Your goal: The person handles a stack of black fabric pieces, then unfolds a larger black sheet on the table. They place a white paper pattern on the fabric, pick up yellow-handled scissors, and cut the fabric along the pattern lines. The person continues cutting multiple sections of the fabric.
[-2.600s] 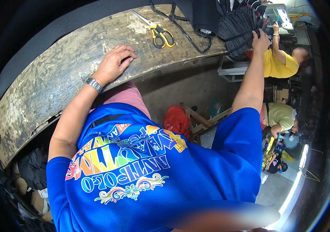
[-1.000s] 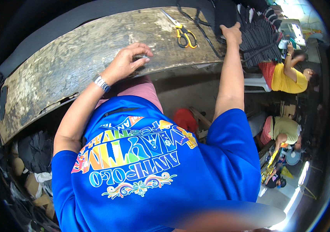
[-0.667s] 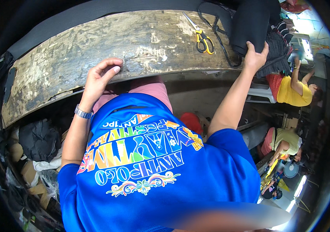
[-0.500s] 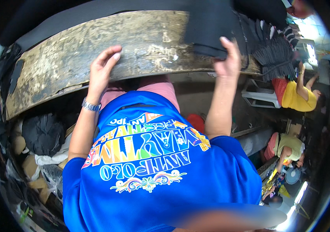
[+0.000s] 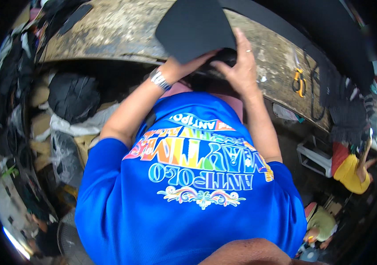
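Observation:
A flat black fabric piece [image 5: 197, 31], cut with angled edges, is raised at the bench's near edge between my two hands. My left hand [image 5: 183, 66], below a metal-banded watch, reaches under its lower edge; most of its fingers are hidden. My right hand [image 5: 242, 64], with a ring on one finger, grips along the right edge, thumb bent inward. A darker curved fold of black material [image 5: 227, 56] shows between the hands. Whether it is one piece or several layers, I cannot tell.
Orange-handled scissors [image 5: 299, 81] lie on the worn wooden bench [image 5: 272, 53]. Bundled black strips [image 5: 345, 110] sit at its right end. A black bundle [image 5: 73, 97] and plastic wrapping lie below left. A white stool [image 5: 314, 157] and a person in yellow [image 5: 352, 172] are at right.
My right hand has brought black fabric from the bench's right side to the middle. My left hand, empty before, has joined it. The view has swung, and the scissors now show.

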The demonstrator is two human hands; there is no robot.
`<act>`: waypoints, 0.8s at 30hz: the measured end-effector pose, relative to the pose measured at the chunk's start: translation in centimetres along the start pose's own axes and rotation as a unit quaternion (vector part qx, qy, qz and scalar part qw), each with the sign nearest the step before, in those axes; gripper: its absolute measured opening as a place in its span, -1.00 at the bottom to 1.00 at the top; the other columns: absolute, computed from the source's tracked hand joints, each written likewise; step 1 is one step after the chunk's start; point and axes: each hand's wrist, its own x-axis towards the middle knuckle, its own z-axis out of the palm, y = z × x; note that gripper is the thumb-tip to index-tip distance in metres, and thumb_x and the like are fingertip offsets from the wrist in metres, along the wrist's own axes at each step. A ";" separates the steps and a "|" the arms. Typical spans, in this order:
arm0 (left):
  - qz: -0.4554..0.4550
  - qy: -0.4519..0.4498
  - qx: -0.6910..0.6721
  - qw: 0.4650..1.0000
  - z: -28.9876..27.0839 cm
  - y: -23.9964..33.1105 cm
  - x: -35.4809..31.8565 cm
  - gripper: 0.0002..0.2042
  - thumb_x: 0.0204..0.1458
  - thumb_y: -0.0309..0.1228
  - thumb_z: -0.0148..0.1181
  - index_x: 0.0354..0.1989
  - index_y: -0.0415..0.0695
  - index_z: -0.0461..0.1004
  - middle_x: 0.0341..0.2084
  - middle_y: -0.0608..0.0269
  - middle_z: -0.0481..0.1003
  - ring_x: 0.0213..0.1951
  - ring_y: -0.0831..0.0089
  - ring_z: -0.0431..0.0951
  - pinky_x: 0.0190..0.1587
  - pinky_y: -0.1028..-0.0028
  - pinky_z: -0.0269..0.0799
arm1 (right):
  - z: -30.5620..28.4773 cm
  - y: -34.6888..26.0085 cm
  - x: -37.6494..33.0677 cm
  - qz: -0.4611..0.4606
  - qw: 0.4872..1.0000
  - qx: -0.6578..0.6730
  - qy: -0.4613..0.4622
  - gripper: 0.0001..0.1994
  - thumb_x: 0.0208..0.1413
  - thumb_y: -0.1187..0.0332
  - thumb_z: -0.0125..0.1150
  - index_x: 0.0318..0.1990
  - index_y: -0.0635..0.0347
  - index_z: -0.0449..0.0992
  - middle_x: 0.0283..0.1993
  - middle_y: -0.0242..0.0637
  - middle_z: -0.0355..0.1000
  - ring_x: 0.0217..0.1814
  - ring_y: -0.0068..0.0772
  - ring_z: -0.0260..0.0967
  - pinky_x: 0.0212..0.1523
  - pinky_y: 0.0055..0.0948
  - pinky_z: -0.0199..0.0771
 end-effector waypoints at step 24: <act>0.068 -0.085 0.240 0.965 -0.3 3.6 2.7 -0.33 -0.27 -0.31 0.47 0.15 -0.07 0.43 0.01 0.05 0.41 0.12 0.01 0.37 0.19 0.17 0.29 | -1.7 6.5 -0.5 0.464 0.600 0.640 0.120 -0.56 0.43 0.12 -0.21 0.28 0.20 0.30 0.33 -0.06 0.30 0.32 0.03 0.30 0.19 0.21 0.43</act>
